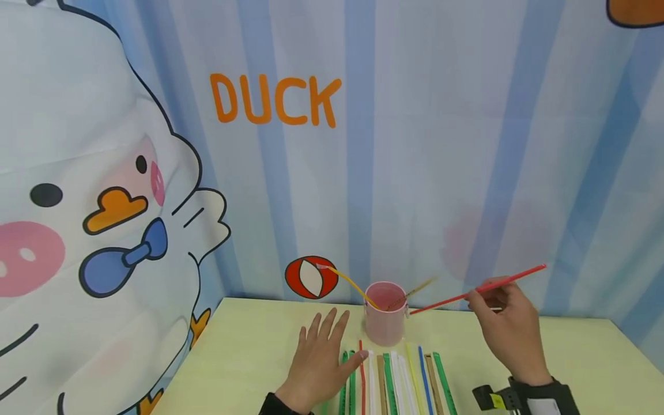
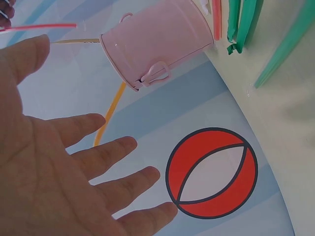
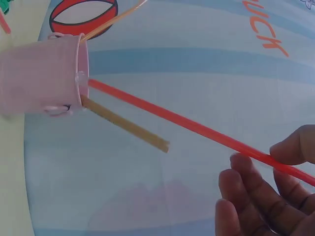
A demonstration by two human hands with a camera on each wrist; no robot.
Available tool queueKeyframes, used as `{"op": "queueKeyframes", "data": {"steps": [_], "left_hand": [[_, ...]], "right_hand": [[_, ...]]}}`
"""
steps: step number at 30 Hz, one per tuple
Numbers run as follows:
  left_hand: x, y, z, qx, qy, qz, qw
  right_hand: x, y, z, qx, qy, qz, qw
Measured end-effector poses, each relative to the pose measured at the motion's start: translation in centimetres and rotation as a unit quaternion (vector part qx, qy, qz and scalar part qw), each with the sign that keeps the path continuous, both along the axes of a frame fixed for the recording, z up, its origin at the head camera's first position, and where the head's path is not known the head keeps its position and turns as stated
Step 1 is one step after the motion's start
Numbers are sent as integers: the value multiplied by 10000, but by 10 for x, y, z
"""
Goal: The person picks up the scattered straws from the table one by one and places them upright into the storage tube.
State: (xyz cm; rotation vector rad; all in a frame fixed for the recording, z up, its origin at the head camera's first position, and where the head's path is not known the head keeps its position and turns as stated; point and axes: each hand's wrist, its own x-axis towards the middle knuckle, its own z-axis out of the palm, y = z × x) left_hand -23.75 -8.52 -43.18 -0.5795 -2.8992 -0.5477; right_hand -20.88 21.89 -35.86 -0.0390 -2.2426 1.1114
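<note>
While the right hand (image 1: pixel 510 334) pinches a red straw (image 3: pixel 197 128), lower right, the pink bucket (image 1: pixel 384 331), lower centre, holds a yellow straw (image 1: pixel 354 284) and a brown straw (image 3: pixel 125 123). The left hand (image 1: pixel 319 363) splays wide, bottom centre.

The head view is bright and evenly lit, with diffuse light over the striped backdrop (image 1: pixel 430 144) and the table (image 1: pixel 596 357); toward the table's near edge the white straws (image 1: pixel 371 380) look washed out, and the tan straw (image 1: pixel 420 286) goes soft at its raised end. Both wrist views are cooler and dimmer, the palms of the left hand (image 2: pixel 49 167) and right hand (image 3: pixel 280 196) shaded. A faint, soft-edged shadow lies on the tabletop in the left wrist view. Lens distortion bows the table's edge in the right wrist view.
</note>
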Motion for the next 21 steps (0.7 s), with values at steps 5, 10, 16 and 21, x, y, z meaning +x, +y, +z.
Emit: {"op": "queueKeyframes", "data": {"steps": [5, 10, 16, 21], "left_hand": [[1, 0, 1, 45, -89, 7, 9999], [1, -1, 2, 73, -113, 8, 9999], [1, -3, 2, 56, -93, -11, 9999], [0, -3, 4, 46, -71, -11, 10000]], "right_hand": [[-16, -9, 2, 27, 271, -41, 9996], [-31, -17, -6, -44, 370, 19, 9993], [-46, -28, -23, 64, 211, 289, 9993], [-56, -37, -37, 259, 46, 327, 9991]]}}
